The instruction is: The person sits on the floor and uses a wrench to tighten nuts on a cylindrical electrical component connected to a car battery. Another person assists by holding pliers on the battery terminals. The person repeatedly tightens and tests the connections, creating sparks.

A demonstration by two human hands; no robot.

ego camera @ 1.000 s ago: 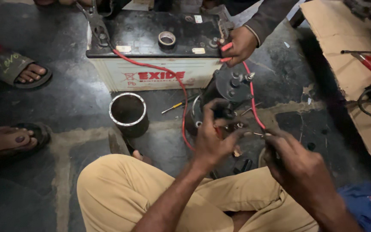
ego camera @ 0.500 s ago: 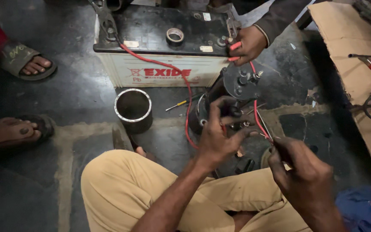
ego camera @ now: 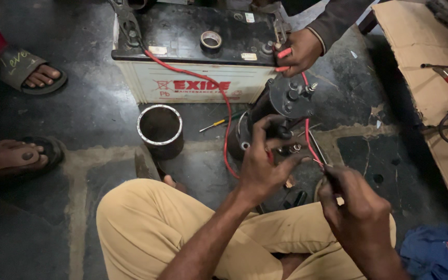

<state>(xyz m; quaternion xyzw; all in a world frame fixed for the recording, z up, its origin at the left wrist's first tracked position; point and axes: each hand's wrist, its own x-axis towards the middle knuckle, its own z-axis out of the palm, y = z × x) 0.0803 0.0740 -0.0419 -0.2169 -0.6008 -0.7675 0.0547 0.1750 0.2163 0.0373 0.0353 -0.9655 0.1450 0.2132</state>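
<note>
Dark cylindrical starter motor [ego camera: 278, 111] lies on the stained concrete floor [ego camera: 79, 119] just in front of the white-sided, black-topped car battery [ego camera: 193, 52], between it and the person's knees. Left hand [ego camera: 265, 166] is closed over the motor's lower end, fingers curled round it. Right hand [ego camera: 356, 207] pinches the thin red wire [ego camera: 307, 140] near its end. Another person's hand [ego camera: 299, 49] holds a red-handled clip at the battery post. Looks like a bench-test hookup; next move likely needs the wire end landed precisely on a terminal, motor held steady
</note>
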